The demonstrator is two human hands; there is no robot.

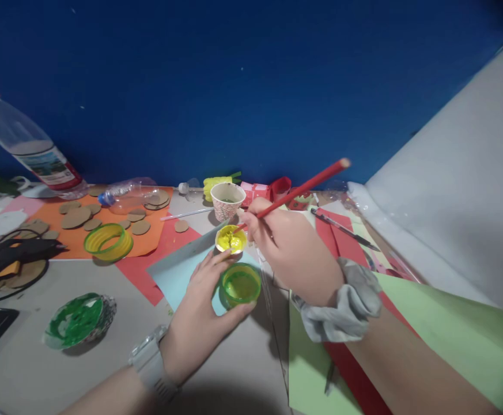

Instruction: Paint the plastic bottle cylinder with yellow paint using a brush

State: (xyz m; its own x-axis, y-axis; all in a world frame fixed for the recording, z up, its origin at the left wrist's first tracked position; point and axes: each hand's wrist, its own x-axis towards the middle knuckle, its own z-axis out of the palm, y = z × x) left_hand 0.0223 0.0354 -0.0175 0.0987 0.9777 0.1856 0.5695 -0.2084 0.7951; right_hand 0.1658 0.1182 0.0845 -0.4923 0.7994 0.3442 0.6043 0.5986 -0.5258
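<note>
Here the right hand (292, 248) grips a red paintbrush (297, 192) dipped in the yellow paint cup (230, 239); left hand (203, 314) fingers curl around a green ring (240, 284).

Dim, bluish light over the table (234, 369), soft shadows falling toward the viewer under the hands. The red brush (303, 187) blurs at its tip. Edges bend and smear, leaning the bottle (30, 147), and the corners darken.

Our cluttered grey worktop (234, 369)
On it we see orange paper (82, 245), red paper (141, 271), a green-smeared dish (78, 320) and a yellow plastic ring (108, 241).
</note>
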